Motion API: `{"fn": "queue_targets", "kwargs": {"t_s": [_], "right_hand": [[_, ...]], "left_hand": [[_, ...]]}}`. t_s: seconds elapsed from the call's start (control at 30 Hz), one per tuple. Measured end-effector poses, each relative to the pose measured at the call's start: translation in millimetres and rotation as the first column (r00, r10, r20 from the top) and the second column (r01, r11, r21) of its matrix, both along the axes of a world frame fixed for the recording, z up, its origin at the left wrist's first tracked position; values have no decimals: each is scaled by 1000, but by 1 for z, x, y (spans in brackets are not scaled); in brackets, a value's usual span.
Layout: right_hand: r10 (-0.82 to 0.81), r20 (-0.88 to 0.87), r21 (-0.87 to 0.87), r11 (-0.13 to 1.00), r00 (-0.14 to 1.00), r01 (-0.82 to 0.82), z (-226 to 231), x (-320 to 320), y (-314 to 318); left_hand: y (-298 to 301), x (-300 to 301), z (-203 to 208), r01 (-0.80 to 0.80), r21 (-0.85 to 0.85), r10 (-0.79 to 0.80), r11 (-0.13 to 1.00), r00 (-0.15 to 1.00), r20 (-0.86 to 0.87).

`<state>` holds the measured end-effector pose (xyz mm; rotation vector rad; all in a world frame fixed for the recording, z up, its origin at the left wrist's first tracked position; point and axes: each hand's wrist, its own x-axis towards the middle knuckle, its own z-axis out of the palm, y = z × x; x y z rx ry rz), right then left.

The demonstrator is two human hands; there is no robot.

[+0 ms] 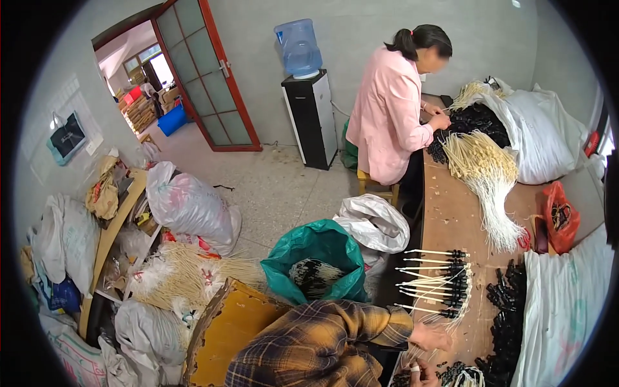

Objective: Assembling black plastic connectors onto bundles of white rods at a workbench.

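Observation:
My left hand [432,336] reaches over the table from a plaid sleeve, fingers bent together beside thin pale cords; what they grip is hidden. Just below, at the lower edge, my right hand [423,374] is partly cut off, with a white wrap on one digit. Its fingers are closed, and I cannot make out what they hold. Beyond my left hand lies a row of several cream sticks with black ends [456,284], their thin cords trailing right. Small black parts and looped white cord [465,374] lie beside my right hand.
A co-worker in pink [393,109] handles small parts farther up the table [445,200]. Near them lie a large cord bundle [487,161] and black parts. Black pieces [506,309] and a white sack [561,309] line the right. A green bag [277,258] stands left of the table.

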<state>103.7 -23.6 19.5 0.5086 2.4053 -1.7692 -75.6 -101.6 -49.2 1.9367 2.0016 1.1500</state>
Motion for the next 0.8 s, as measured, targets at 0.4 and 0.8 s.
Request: {"fn": "queue_targets", "kwargs": {"t_s": [0.4, 0.8], "right_hand": [[9, -86, -201, 979, 996, -26, -11, 22, 7], [-191, -38, 67, 979, 981, 193, 5, 25, -6]], "left_hand": [[-25, -1, 14, -422, -298, 390, 856, 906, -163], [3, -8, 7, -463, -427, 406, 777, 886, -223]]}}
